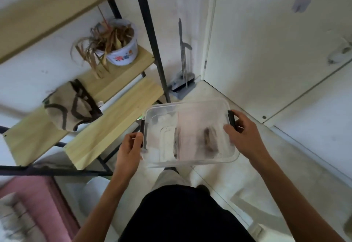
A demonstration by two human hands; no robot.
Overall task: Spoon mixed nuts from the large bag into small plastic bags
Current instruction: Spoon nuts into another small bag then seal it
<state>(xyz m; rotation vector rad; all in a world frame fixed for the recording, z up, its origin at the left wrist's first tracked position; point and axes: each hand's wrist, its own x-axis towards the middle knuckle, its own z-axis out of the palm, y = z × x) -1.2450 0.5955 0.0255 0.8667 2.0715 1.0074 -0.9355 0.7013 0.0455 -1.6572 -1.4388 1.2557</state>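
box: a clear plastic box (190, 133) with dark side latches is held above the floor, in front of the person's legs
left hand: the left hand (129, 150) grips the box's left latch, fingers curled round it
right hand: the right hand (242, 133) holds the right latch, fingers over the lid
contents: blurred; pale bags and something brown show through the lid
shelf: a wooden shelf (114, 112) stands to the left, bearing a flowered pot (123, 51) of dry leaves

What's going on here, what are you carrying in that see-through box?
A person stands holding a clear plastic box with both hands, above the floor by a wooden shelf rack. The left hand grips the dark clip on one end, the right hand the clip on the other. Through the lid, blurred pale packets and something brown show; I cannot tell what. No spooning is under way yet.
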